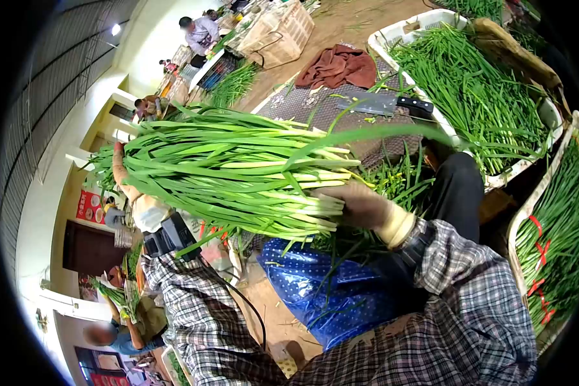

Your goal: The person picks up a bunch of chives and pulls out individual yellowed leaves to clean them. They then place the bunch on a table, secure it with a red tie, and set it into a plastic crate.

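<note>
A large bunch of garlic chives point(238, 170) lies sideways in front of me, green leaves to the left and pale stem ends to the right. My left hand point(127, 177) is closed around the leafy end, its fingertips showing at the bunch's far left. At the stem ends, my right hand point(360, 204) is closed on the chives; it is blurred and some of its fingers are hidden. One long blurred leaf arches above the right hand. Below the bunch, a shiny blue dotted apron or sheet point(328, 289) covers my lap.
A cleaver point(373, 103) and a brown cloth point(338, 67) lie on a patterned mat point(296, 106). A white crate point(441, 119) of loose chives stands at right, near tied chives point(550, 238) in another container. Other people point(202, 35) work at the back and left.
</note>
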The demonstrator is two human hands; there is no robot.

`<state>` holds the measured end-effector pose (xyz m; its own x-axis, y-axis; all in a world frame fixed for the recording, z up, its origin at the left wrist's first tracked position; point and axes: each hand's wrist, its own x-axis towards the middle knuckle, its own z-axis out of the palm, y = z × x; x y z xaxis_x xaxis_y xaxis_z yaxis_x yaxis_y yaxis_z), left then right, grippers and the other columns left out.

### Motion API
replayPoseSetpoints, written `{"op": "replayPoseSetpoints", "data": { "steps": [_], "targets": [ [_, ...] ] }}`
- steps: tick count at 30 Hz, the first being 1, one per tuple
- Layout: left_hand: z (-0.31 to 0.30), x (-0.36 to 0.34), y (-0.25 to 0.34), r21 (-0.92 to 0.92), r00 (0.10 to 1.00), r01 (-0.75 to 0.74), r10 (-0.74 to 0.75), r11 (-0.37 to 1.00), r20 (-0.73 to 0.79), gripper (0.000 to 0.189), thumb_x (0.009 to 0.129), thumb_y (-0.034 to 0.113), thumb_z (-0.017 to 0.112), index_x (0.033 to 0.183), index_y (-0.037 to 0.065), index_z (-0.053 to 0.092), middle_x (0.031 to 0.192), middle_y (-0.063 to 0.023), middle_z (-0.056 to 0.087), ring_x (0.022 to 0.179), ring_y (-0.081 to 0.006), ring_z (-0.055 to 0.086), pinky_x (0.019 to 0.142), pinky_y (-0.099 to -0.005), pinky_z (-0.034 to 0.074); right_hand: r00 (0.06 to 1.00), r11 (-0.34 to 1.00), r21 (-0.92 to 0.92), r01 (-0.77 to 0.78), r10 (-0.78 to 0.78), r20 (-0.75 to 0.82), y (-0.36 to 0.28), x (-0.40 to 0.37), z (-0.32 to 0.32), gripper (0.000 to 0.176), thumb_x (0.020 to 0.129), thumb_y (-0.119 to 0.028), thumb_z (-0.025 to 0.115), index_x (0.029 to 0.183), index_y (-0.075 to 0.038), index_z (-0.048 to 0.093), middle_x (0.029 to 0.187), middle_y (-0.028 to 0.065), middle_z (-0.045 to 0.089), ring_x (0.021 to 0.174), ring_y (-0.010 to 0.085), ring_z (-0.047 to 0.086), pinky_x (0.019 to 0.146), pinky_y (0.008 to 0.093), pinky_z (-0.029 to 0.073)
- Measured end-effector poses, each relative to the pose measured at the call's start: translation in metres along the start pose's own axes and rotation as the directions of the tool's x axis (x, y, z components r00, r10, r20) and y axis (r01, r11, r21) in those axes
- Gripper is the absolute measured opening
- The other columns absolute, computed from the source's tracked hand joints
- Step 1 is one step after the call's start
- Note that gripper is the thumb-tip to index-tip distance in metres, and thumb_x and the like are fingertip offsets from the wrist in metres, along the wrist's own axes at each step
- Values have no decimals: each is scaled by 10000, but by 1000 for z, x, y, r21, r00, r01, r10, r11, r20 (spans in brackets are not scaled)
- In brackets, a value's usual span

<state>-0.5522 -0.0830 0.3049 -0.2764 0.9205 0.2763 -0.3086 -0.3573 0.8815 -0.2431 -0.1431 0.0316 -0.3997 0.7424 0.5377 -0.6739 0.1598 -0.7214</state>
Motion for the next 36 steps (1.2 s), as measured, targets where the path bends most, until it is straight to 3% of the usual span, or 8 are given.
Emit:
{"op": "replayPoseSetpoints", "data": {
  "steps": [1,4,7,10,14,19,27,36],
  "targets": [
    [12,-13,2,7,997,53,-52,999,-51,263,846,294,560,970,63,586,960,-124,617,879,-269,579,796,-405,477,932,748,576,-330,356,71,-7,-6,4,154,803,-89,620,945,-37,587,863,40,601,775,156,576,747,301,490],
    [1,-23,-17,384,896,-332,415,862,-155,330,843,291,562,1079,60,567,1019,-136,599,946,-273,564,850,-392,464,972,746,-638,-191,233,-19,-33,-59,-32,162,828,-171,572,882,-19,551,759,87,542,704,248,538,676,324,465],
    [-2,-16,-20,181,907,-353,383,918,-174,302,829,282,582,1028,55,574,1001,-140,603,932,-264,563,838,-396,465,713,-234,-884,-405,525,-465,-67,-63,-6,310,807,-216,598,1055,-32,570,930,171,617,849,296,599,718,364,485],
    [0,-13,-14,-45,986,-65,57,997,-156,288,855,249,546,1055,42,550,1028,-145,595,949,-260,562,831,-400,477,950,408,-859,-311,91,-300,-86,-28,31,518,727,-251,697,1142,-10,500,944,157,615,887,317,583,798,369,462],
    [12,-14,-27,-42,997,-32,29,999,-74,369,841,325,545,1064,32,577,1048,-156,599,939,-282,568,844,-413,460,889,353,-935,-47,-413,-200,-27,34,38,405,722,-238,701,1046,-41,558,906,136,600,847,295,576,749,369,455],
    [-1,-24,-18,-68,995,53,-58,996,-86,257,842,302,558,955,75,604,978,-125,618,908,-272,579,803,-412,477,988,781,-612,119,-157,-9,-46,5,45,19,794,-34,602,791,-26,585,736,109,556,677,222,553,609,330,452],
    [-52,-20,-26,-354,975,101,-21,930,222,175,834,237,597,774,79,640,823,-80,662,806,-220,607,794,-415,477,879,88,-951,-296,416,-235,-102,-46,10,458,723,-238,676,1121,-51,546,929,178,617,899,341,582,783,382,481],
    [-55,-20,-14,-338,867,91,93,937,489,262,918,263,479,872,54,630,884,-74,657,860,-182,621,823,-356,497,885,809,-360,-465,411,-220,-12,17,3,302,804,-268,632,977,-20,635,865,101,654,820,185,609,785,300,460]
  ]
}}
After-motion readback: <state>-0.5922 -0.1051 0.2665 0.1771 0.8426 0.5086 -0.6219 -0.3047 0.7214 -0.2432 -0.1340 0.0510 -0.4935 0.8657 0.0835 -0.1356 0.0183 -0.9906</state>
